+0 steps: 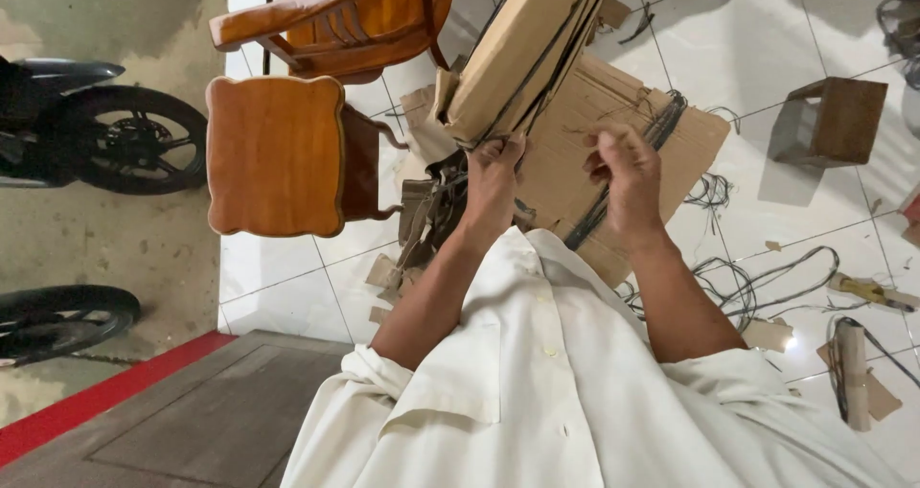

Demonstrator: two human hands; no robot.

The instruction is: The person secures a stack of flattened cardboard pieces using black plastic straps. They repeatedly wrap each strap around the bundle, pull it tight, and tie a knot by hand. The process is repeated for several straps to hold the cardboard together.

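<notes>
Cardboard bundle (522,52), bound with dark cords, stands tilted above the floor sheet (623,162); your left hand (492,183) grips its lower edge, your right hand (628,174) pinches a thin cord (613,186). Pull hard and that bundle could slip sideways.

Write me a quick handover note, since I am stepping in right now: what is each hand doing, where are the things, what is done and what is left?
Left hand: closed on the lower edge of the tall cardboard bundle, which stands tilted with black cords along it.
Right hand: fingers curled, pinching what looks like a thin cord; the grip itself is hard to see.
Flat cardboard sheet lies on the tiled floor under the bundle; loose black wires lie at the right.
Done: cords run around the bundle.
Left: cord ends seem loose; I cannot tell if any knot is tied.
</notes>
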